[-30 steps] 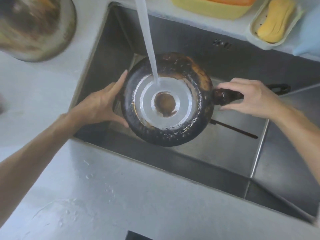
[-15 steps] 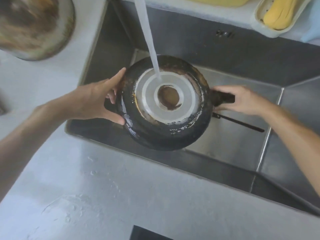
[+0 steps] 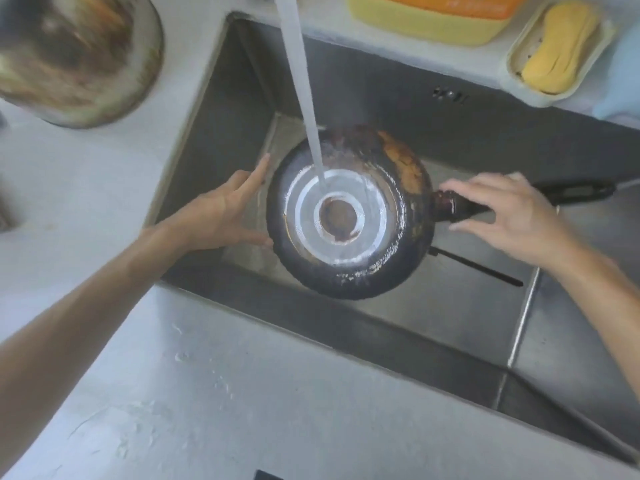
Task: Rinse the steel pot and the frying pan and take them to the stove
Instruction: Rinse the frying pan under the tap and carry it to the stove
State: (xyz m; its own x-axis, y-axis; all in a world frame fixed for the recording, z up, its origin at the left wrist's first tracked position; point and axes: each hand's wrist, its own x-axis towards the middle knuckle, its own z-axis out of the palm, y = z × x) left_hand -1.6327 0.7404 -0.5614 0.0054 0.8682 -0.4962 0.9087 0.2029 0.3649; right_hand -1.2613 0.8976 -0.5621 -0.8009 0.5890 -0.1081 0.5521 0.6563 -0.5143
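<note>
The frying pan (image 3: 349,271) is upside down in the sink, its blackened, burnt base facing up. The tap's water stream (image 3: 301,84) falls onto the pale ring at the centre of the base. My left hand (image 3: 221,213) cups the pan's left rim, thumb touching low on the rim and fingers spread. My right hand (image 3: 509,213) lies over the black handle (image 3: 457,207), thumb below it and fingers above. The handle's far end sticks out past that hand. The scorched steel pot (image 3: 79,57) stands on the counter at the top left, apart from both hands.
The steel sink (image 3: 221,109) has a step on its right side (image 3: 526,306), and a thin black rod (image 3: 478,268) lies on its floor. Behind it stand a yellow tub (image 3: 433,26), a dish with a yellow sponge (image 3: 554,53) and something light blue. The near counter (image 3: 242,393) is wet.
The pan has levelled out from its tilt and sits a little lower and further right under the stream. My right hand's fingers have loosened and spread over the handle.
</note>
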